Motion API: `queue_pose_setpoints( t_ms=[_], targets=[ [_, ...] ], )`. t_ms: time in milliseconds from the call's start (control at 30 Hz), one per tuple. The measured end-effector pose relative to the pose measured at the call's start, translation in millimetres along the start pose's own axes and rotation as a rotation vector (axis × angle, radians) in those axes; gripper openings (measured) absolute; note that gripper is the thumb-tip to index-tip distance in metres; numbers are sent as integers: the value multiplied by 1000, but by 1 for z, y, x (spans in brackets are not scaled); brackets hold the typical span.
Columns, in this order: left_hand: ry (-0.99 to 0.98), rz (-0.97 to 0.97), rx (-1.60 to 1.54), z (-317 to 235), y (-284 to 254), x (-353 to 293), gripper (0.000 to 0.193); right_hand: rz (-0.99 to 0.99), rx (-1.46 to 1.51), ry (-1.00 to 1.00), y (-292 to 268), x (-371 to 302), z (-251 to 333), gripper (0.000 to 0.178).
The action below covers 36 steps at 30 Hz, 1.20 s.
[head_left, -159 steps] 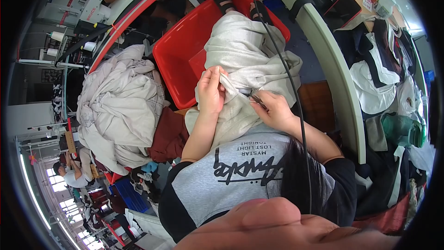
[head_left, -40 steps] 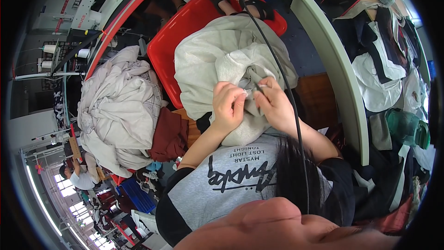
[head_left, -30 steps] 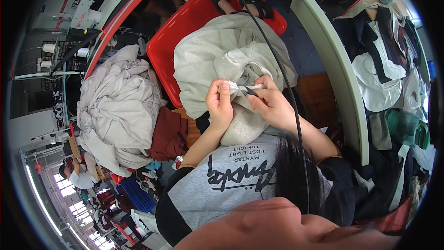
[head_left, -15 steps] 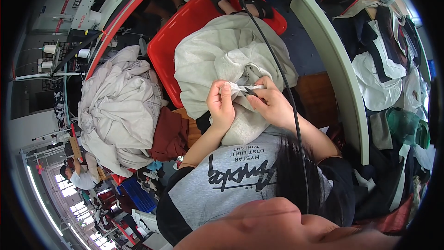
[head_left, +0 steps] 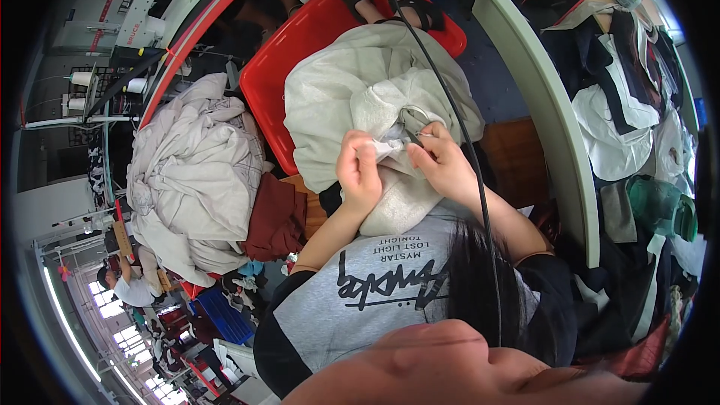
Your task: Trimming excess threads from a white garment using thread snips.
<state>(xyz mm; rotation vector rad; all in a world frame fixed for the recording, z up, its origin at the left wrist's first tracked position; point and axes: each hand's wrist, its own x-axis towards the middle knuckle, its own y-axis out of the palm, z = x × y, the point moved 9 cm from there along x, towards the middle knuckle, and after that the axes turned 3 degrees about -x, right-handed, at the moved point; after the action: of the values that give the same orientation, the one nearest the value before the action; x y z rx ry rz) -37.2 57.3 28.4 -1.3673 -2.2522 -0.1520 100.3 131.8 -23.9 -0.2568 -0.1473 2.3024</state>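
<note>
One pinch, one tool: the left hand grips a whitish edge of the cream fabric while the right hand closes around a small dark tool.
Its tip is partly hidden, so probably thread snips; keeping the edge taut and the point shallow should spare the cloth. The fabric spreads from the grey-fronted shirt toward the far red plastic tub, right of a pale garment pile.

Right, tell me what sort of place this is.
Probably a garment sewing workshop: a white sewing machine shows at upper left, with thread cones near it, and a big heap of pale cloth lies at left.
</note>
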Motion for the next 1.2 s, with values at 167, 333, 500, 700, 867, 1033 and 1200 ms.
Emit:
queue_pose_setpoints(
  t_ms=[167,333,500,700,867,1033,1200],
  targets=[
    [-251,-172,-311,36,-14,-11,22,18,-140,-229,5,-7,20,25],
    [-239,-185,-304,35,-14,-10,22,41,-117,-178,7,-5,16,25],
    [-229,-174,-314,31,-11,-7,22,29,-93,-136,5,-4,14,24],
    [-193,-154,-268,26,-9,-5,21,22,-89,-127,5,-4,15,25],
    [-129,-117,-147,18,-8,-5,18,8,-106,-139,5,-4,16,25],
    [247,124,49,-26,6,6,11,-155,15,-93,1,-2,8,29],
    [90,179,80,-3,-16,-6,20,-91,109,7,0,4,-9,33]
  ],
)
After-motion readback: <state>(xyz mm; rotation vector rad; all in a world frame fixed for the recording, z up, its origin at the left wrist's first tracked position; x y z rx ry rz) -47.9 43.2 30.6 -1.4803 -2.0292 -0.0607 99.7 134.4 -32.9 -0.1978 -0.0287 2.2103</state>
